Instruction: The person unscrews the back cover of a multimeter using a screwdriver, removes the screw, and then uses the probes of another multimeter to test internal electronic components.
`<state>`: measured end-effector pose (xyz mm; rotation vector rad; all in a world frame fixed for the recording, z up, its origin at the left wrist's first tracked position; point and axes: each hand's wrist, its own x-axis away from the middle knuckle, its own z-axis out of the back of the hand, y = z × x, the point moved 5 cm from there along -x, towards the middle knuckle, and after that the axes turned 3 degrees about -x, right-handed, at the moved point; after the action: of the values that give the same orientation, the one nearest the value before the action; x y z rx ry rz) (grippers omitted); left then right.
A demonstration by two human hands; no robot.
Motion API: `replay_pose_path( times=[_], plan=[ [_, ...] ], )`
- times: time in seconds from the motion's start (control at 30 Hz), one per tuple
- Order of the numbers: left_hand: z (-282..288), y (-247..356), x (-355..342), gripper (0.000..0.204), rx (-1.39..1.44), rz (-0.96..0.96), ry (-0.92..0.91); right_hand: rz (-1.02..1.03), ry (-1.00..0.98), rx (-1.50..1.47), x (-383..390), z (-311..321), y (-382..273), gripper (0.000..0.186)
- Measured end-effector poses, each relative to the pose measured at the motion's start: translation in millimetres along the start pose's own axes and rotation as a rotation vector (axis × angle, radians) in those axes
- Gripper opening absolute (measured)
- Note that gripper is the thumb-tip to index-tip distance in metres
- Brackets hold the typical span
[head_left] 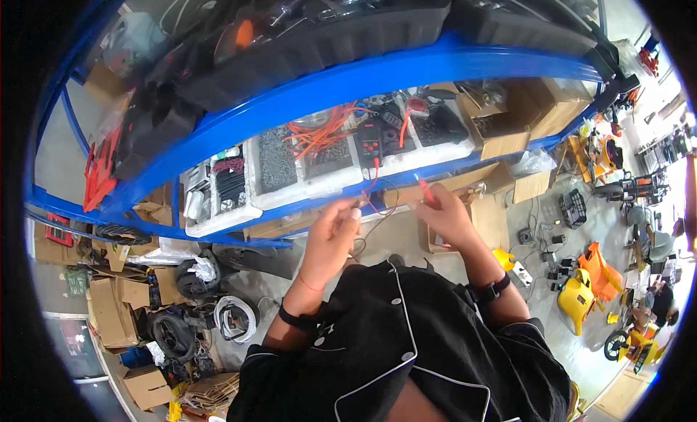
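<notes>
My right hand (447,220) is closed around a red test probe (427,192), its tip pointing up and left toward the shelf. Just across from it, my left hand (332,237) has its thumb and fingers pinched together. What sits in that pinch is too small to make out; a thin dark lead (390,213) loops down beside it. Ahead of both hands a dark multimeter (369,141) with red marks rests on the white foam trays. A red lead (375,173) runs from its lower end down between my hands.
The foam trays (272,197) hold screws, orange wires (319,128) and small parts on a blue shelf (290,88). Black bins (327,44) sit above. Cardboard boxes (508,142) stand right. Tyres (174,335) lie left; yellow parts (577,298) lie on the floor at right.
</notes>
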<state>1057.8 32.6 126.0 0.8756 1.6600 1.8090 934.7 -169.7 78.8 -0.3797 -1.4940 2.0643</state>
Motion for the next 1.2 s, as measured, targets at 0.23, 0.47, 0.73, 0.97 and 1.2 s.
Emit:
replay_pose_path(
  times=[0.23,0.47,0.73,0.97,1.2],
  plan=[
    [43,-9,-1,0.03,-0.057,0.043,0.206,0.128,0.291,0.075,-76,-44,-5,0.047],
    [90,1,-21,0.026,-0.068,-0.002,0.231,0.081,0.302,0.625,-119,-116,-17,0.064],
    [107,10,-77,0.027,-0.071,-0.094,-0.191,-0.103,0.437,0.415,-89,-104,-26,0.059],
    [73,-9,-97,0.015,-0.091,-0.02,-0.558,-0.186,0.521,-0.059,38,-93,9,0.065],
    [-26,-36,-57,0.017,-0.114,0.044,-0.964,-0.461,0.793,-0.265,265,-94,52,0.062]
  ],
)
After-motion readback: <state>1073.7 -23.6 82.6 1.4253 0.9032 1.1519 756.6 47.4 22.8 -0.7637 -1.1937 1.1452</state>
